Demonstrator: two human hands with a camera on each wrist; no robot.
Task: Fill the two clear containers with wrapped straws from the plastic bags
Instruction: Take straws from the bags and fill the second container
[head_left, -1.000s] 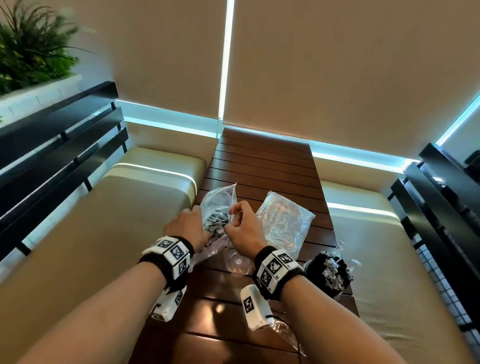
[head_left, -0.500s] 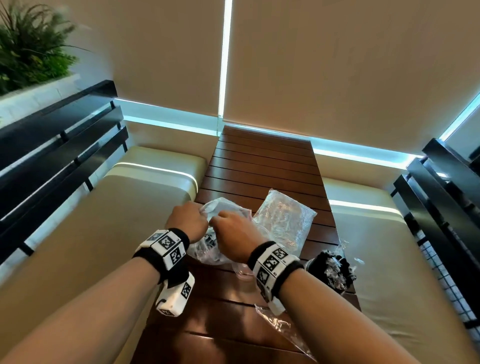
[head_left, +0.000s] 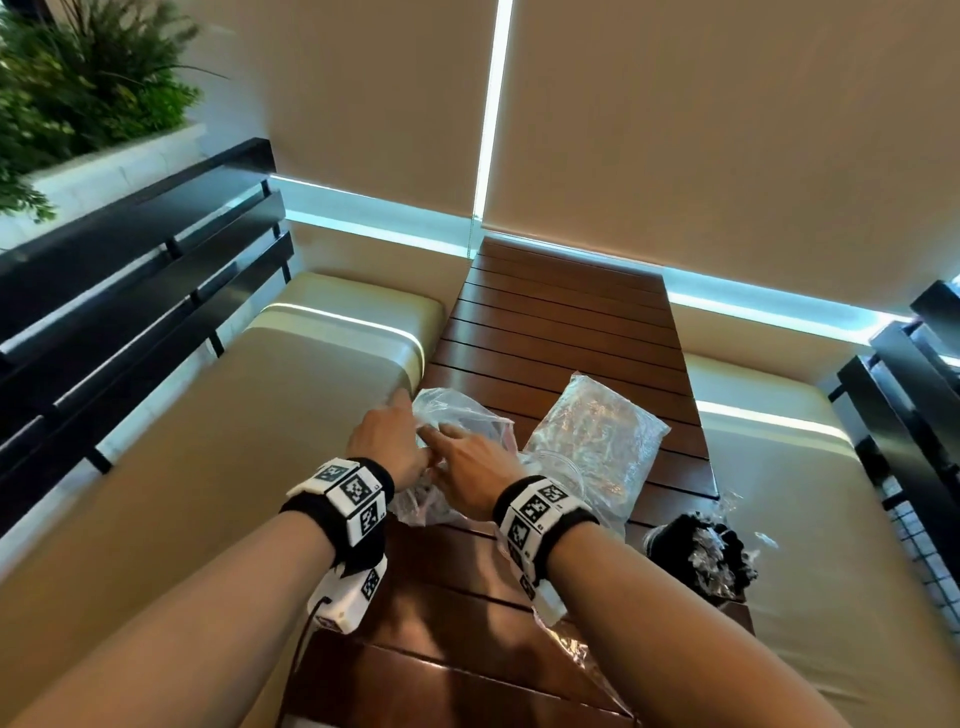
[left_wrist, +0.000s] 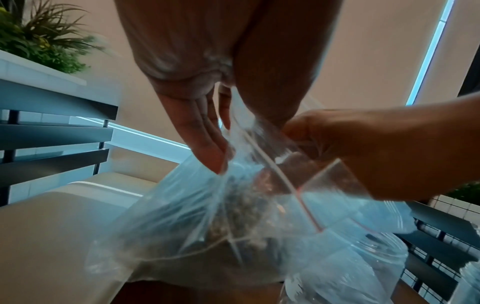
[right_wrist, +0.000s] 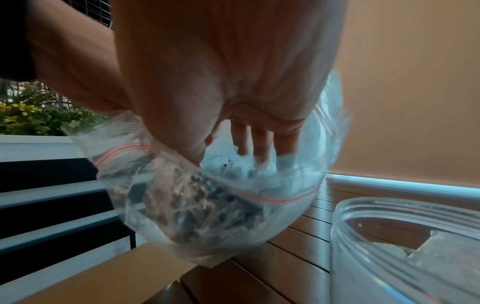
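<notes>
- The left hand (head_left: 388, 440) is at the near zip bag (head_left: 457, 415), which sits at the left edge of the table (head_left: 561, 322).
- In the left wrist view its fingers (left_wrist: 205, 131) run straight down along the bag's (left_wrist: 207, 226) mouth; the thumb lies on the other side of the film, and whether it pinches the bag I cannot tell.
- The right hand (head_left: 475, 462) has a grip on the bag's rim: in the left wrist view its curled fingers (left_wrist: 311, 135) pinch the film by the red zip line.
- In the right wrist view the right thumb (right_wrist: 187, 131) presses the rim of the bag (right_wrist: 207, 205) and the other fingers reach into its open mouth.
- Dark wrapped straws (right_wrist: 182, 197) fill the lower part of this bag.
- An empty clear jar (right_wrist: 405, 246) stands just right of the bag.
- A second, sealed bag (head_left: 597, 436) lies flat on the table beyond the right wrist.
- Another jar (head_left: 698, 556), packed with straws, stands at the table's right edge.
- Beige cushions (head_left: 208, 467) flank the table.
</notes>
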